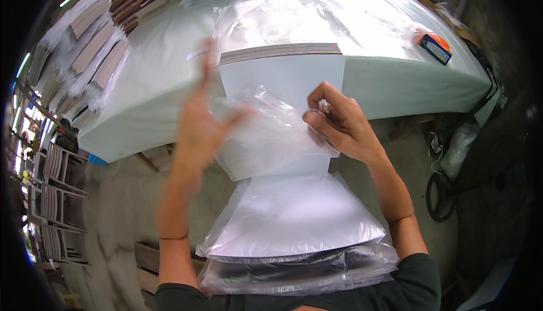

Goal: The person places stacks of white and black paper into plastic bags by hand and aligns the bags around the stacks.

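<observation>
Clear-plastic-wrapped board stacks (93, 45) sit far left on the table (153, 93). Left hand (201, 127): motion-blurred, thumb and fingers spread wide, left of the clear plastic bag (249, 150). Bag is loose and wrinkled, between the hands, over the lower face of the white-faced board stack (283, 73) at the table's near edge. Bagged white pack (297, 215) on the lap below. Right hand (339, 121): fingers curled, thumb-index gap narrow, at bag's right side; can't tell if it's gripping film. Blue-and-orange box (435, 49) farther right, tabletop.
</observation>
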`<action>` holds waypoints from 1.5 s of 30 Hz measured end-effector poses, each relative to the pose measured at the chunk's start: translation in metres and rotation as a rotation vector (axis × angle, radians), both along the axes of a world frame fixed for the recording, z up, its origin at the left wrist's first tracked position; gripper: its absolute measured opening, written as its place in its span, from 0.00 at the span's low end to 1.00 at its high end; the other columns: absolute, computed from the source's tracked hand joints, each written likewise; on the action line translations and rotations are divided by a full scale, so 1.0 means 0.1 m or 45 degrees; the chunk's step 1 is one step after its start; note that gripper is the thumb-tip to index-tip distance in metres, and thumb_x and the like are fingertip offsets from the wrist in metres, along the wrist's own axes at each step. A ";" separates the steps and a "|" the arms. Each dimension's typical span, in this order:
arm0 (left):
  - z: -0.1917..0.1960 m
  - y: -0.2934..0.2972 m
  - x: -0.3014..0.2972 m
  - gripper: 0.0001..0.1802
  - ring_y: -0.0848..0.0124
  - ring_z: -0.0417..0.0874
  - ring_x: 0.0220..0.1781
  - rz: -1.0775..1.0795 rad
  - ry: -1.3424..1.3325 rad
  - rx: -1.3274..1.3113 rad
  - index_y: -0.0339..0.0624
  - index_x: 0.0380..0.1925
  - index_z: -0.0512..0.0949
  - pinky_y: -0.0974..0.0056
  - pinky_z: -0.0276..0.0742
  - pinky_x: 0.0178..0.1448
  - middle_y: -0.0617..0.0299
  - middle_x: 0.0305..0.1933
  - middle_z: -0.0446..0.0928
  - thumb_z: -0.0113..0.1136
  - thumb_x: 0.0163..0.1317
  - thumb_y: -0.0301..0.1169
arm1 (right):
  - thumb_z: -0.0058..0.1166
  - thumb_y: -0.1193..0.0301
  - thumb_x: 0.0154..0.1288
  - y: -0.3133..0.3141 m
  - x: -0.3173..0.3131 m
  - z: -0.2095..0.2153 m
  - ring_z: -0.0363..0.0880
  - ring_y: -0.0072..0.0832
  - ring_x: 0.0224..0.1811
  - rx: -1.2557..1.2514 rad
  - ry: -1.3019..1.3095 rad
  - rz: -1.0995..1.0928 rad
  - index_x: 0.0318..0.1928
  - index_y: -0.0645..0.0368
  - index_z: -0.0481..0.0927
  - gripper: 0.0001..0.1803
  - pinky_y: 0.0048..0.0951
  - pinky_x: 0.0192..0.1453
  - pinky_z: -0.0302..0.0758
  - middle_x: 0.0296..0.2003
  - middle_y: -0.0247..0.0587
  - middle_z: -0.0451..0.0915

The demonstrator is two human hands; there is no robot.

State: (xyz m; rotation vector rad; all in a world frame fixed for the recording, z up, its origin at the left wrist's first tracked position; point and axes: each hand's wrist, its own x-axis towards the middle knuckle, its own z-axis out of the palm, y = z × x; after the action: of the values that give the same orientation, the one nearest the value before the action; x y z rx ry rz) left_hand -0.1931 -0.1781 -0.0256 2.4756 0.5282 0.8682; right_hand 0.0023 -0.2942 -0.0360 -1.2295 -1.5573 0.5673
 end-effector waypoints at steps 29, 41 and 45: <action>-0.68 0.22 -0.66 0.16 0.74 0.75 0.30 -0.450 -1.279 -1.198 0.42 0.47 0.76 0.70 0.72 0.35 0.61 0.33 0.79 0.55 0.59 0.31 | 0.64 0.69 0.52 0.18 0.47 -1.04 0.77 0.37 0.37 -0.554 0.383 1.390 0.31 0.63 0.78 0.11 0.39 0.43 0.74 0.34 0.44 0.77; -0.87 0.33 -0.14 0.23 0.88 0.65 0.27 0.361 -0.753 -0.665 0.43 0.58 0.68 0.81 0.63 0.31 0.59 0.38 0.81 0.49 0.60 0.21 | 0.57 0.84 0.44 0.26 0.80 -0.48 0.66 0.21 0.20 0.016 -0.085 -0.692 0.48 0.56 0.74 0.26 0.23 0.24 0.66 0.20 0.34 0.66; -0.75 0.23 0.00 0.22 0.87 0.69 0.31 0.602 -0.690 -0.127 0.39 0.57 0.68 0.81 0.66 0.36 0.57 0.46 0.80 0.46 0.62 0.21 | 0.54 0.84 0.47 0.42 0.73 -0.54 0.73 0.39 0.26 0.207 -0.657 -0.947 0.62 0.47 0.64 0.38 0.35 0.34 0.73 0.31 0.49 0.75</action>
State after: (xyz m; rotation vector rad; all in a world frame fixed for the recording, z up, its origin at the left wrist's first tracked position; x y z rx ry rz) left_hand -0.1932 -0.1546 -0.1011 1.9242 0.9365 1.5833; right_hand 0.0758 -0.2526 -0.0901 -1.7745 -1.3591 -0.3783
